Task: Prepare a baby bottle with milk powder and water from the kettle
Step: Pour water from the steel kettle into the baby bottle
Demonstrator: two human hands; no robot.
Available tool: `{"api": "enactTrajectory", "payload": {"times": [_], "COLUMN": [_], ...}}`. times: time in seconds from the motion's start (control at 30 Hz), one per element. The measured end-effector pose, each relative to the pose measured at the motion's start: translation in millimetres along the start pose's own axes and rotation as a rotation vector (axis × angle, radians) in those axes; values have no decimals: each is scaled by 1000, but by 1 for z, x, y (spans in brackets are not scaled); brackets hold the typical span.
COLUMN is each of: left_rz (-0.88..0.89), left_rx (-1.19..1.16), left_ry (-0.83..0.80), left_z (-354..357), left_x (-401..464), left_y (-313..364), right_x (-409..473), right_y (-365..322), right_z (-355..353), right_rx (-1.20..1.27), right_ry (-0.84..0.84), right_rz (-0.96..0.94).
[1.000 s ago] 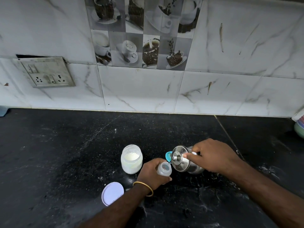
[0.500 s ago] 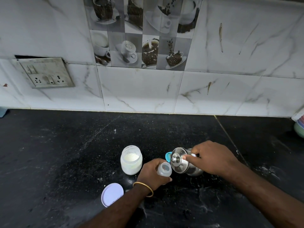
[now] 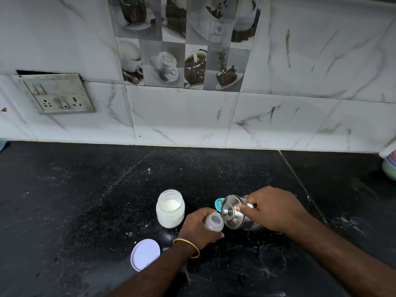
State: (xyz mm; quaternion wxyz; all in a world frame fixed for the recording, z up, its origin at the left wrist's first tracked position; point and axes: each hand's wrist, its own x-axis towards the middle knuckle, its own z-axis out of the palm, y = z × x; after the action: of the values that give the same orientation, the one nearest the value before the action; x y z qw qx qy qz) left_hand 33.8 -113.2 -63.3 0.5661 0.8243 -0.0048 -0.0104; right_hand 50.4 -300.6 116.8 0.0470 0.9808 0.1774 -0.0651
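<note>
While left hand (image 3: 198,227) grips baby bottle (image 3: 213,222), right hand (image 3: 275,210) grips tilted steel kettle (image 3: 234,215), forefinger pressing lid.

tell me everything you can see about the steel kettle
The kettle is small, shiny and looks like steel, with a round lid that has a knob in its centre. It is tipped toward the open baby bottle, lid facing the camera. The right hand grips its handle, one finger lying on the lid. The left hand holds the bottle beside it. A blue cap shows just behind. No water stream can be made out.
</note>
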Motion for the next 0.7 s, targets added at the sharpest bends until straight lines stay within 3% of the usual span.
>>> {"api": "enactTrajectory", "payload": {"times": [0.37,0.7], "left_rz": [-4,-42], "left_rx": [1,-41], "left_ry": [-2,28], "left_z": [2,5], "left_x": [0,-1], "left_y": [1,2], "right_x": [-1,-3], "right_y": [9,46], "right_z": [7,54], "right_rx": [57,659], "right_ry": [17,-62], "right_rz": [1,72]}}
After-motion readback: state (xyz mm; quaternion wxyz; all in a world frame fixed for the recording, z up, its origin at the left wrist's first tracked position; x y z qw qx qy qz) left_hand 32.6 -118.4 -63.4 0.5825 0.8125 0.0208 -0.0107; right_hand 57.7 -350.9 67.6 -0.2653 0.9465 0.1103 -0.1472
